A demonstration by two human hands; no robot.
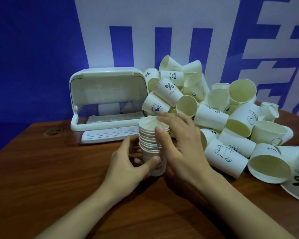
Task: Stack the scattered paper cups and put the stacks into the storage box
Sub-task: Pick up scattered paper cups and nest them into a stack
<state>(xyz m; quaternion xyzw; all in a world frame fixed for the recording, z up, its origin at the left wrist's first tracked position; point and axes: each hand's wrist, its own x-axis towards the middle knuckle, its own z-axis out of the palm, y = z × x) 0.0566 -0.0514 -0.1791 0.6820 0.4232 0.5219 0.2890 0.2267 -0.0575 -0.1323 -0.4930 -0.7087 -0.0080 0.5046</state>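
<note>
1. Stack of nested paper cups (152, 144) stands upright on the wooden table (50, 178), just in front of the storage box (109, 100).
2. Left hand (128, 163) grips the bottom cup, thumb across its front wall, fingers curled round the far side.
3. Right hand (178, 133) sits against the upper rims, thumb pressed on the stack's side, fingers loosely spread over the top cup; index tip near the rim. Looks like seating or steadying, not a firm grip.
4. Risk: stack is tall and held mainly at the base; a sideways nudge from the right hand could tip it or pop upper cups loose.
5. Risk: loose cup pile (223, 114) leans close behind the right hand; the "Funny" cup (155, 106) sits right above the stack, so a bump could start cups rolling.
6. Risk: uneven pressing could crush thin rims, jamming the nest.
7. Storage box: lid flipped up and open, slatted drain tray (109, 135) pulled partway out at the front. No cups visible inside; the interior looks bare apart from reflections.
8. Pile holds many cups, some on their sides, a few crumpled at far right.
</note>
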